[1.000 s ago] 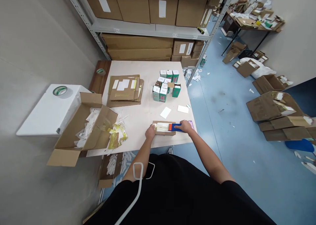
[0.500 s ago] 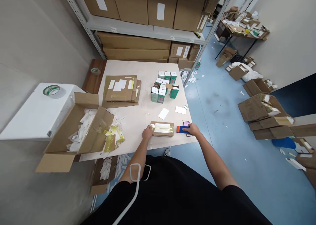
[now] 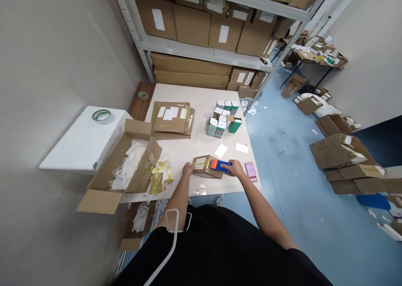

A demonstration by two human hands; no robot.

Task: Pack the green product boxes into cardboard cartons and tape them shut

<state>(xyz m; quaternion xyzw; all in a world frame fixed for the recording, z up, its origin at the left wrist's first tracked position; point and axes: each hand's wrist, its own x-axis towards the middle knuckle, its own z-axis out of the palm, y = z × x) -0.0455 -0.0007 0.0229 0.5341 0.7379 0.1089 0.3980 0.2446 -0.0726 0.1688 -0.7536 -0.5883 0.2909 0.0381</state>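
Right hand (image 3: 235,168) grips a blue-orange tape tool (image 3: 220,166) against the small carton (image 3: 205,167); left hand (image 3: 187,168) clasps the carton's far end

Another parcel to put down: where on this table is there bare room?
Bare: mid table, between cardboard stack, green boxes and held box; also the far strip by the shelf. Crowded: left edge with carton and tape scraps; near right with cards and phone.
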